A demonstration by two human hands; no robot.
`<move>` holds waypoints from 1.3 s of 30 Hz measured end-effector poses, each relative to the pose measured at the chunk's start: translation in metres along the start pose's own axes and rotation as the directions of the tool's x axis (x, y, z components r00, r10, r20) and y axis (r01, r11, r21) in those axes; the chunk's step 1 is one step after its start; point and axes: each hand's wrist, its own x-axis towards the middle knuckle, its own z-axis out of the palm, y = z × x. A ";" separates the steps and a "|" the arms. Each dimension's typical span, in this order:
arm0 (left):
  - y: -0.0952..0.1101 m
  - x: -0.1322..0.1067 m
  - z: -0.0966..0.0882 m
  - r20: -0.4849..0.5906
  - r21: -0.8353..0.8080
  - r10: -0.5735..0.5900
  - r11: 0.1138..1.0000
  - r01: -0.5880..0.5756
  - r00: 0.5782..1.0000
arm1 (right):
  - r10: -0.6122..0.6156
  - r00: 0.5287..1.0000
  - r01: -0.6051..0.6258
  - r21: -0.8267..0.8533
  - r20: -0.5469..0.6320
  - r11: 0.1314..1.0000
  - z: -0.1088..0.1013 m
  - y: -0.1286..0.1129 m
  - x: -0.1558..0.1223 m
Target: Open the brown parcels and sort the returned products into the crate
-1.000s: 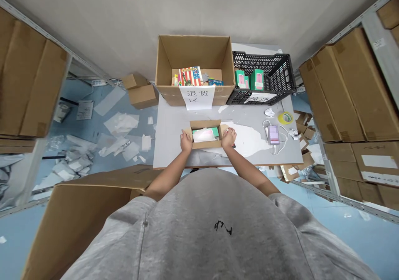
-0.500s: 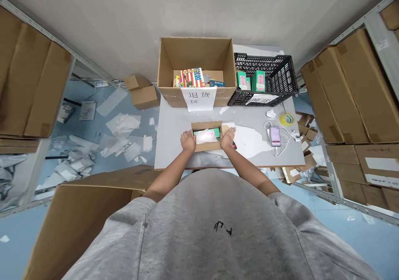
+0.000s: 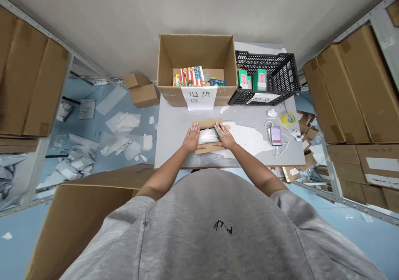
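Note:
A small cardboard box [image 3: 207, 148] lies on the grey table in front of me, its two long flaps standing outward. Inside it rests a white, pink and green package [image 3: 207, 136], partly covered by my fingers. At the box's left end, my left hand [image 3: 190, 139] lies flat with fingers stretched over the short side. My right hand [image 3: 226, 137] does the same at the right end, its fingers reaching inward and the thumb out along the front flap. Both hands touch the box, and neither is wrapped around anything.
Behind stand a large open carton [image 3: 197, 95] with books and a black crate [image 3: 280, 76] with green boxes. White paper [image 3: 249, 139], a phone [image 3: 276, 135] with cable and a tape roll [image 3: 288, 119] lie to the right. A big open carton [image 3: 90, 217] is beside me, left.
Both hands have moved from the outer sides of the small box inward over its ends, fingers now flat. The long flaps lean further outward, and less of the package shows.

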 end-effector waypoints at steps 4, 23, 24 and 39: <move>-0.011 0.013 0.002 0.013 -0.002 -0.005 1.000 0.005 1.000 | -0.007 0.998 0.005 0.047 0.055 0.999 -0.008 0.019 0.012; -0.011 0.026 -0.009 0.158 0.177 -0.114 0.980 0.086 0.981 | -0.013 0.996 0.013 0.000 0.092 1.000 -0.005 0.026 0.023; -0.008 0.026 -0.011 0.174 0.196 -0.126 0.976 0.091 0.977 | -0.019 0.995 0.018 0.006 0.098 1.000 -0.005 0.027 0.023; 0.021 0.034 -0.013 -0.012 0.155 -0.043 0.987 0.044 0.999 | 0.031 0.998 -0.023 0.165 -0.047 0.986 -0.002 0.019 0.005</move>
